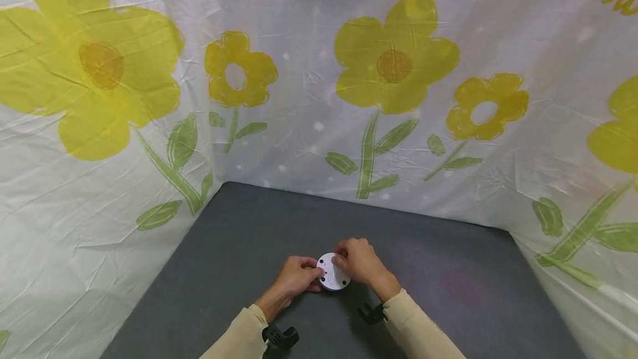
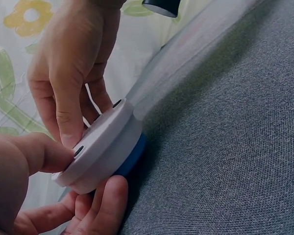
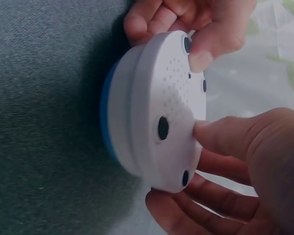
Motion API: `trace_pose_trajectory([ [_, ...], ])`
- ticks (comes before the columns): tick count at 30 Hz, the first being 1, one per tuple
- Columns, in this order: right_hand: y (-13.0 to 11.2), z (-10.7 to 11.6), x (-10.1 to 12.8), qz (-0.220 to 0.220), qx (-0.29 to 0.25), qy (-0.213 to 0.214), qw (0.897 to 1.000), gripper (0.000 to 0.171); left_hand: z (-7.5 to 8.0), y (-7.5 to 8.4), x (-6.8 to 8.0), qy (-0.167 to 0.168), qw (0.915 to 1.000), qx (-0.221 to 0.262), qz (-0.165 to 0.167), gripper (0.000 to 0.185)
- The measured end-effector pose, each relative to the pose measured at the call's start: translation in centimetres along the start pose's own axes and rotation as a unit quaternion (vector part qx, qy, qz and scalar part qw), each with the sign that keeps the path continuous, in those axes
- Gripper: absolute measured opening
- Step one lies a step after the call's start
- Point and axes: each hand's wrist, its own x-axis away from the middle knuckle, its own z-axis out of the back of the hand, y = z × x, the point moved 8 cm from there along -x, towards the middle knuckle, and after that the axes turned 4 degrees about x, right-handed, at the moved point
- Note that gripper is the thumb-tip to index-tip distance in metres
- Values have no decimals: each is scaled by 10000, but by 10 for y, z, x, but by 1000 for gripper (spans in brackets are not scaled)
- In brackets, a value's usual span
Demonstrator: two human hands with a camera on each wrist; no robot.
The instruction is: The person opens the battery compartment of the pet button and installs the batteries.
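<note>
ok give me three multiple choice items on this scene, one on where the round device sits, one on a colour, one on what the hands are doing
1. Where is the white round device?
A. on the grey tabletop between both hands
B. hanging on the flowered curtain
C. at the far left corner of the table

2. What colour is the band under the device's white body?
A. red
B. blue
C. yellow

3. How is the device held?
A. untouched, both hands flat on the table
B. the left hand and right hand both hold it
C. only the right hand holds it

Answers:
1 A, the head view shows it on the tabletop between the hands.
2 B, a blue edge shows in both wrist views.
3 B, fingers of both hands are curled round its rim.
</note>
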Motion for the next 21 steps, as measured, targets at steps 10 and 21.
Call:
trace_pose_trajectory([
  [10, 20, 9, 15, -341, -232, 359, 9985, 4, 1, 0, -1, -16, 10000, 55, 3, 35],
  [21, 36, 11, 32, -593, -381, 319, 9970, 8, 1, -1, -2, 1, 10000, 55, 70, 35],
])
